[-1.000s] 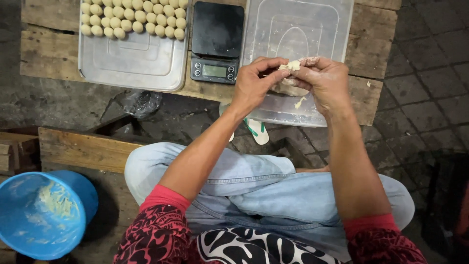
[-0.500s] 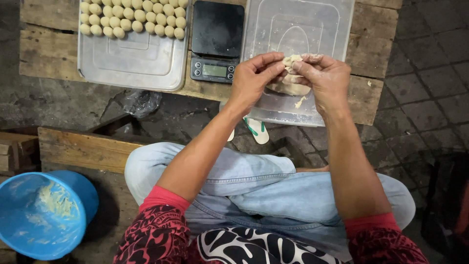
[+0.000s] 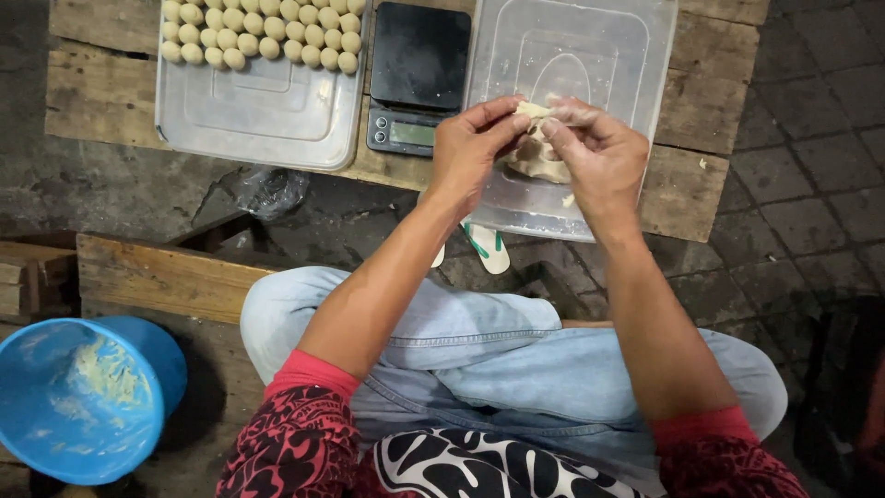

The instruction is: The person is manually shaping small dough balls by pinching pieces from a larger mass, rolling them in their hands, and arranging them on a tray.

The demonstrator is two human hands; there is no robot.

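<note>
Dough, a pale lump, is held up between both hands over the near part of a clear plastic lid that lies on the right of a low wooden pallet table. The left hand grasps the lump from the left, its thumb and fingertips pinching the upper edge, while the right hand grasps it from the right, thumb and forefinger closed on the same top edge, so the two sets of fingertips nearly meet. Small crumbs of dough lie on the lid just below the hands. Between this lid and a second clear plastic lid on the left sits a black digital scale, touching neither hand. Rows of small round dough balls fill the far part of the left lid. Beneath the table edge, near the person's wrists, a white and green sandal rests on the dark paved ground. The person sits cross-legged in light blue jeans with red-patterned sleeves. A blue plastic bucket with pale residue inside stands at the near left, beside a wooden plank.
</note>
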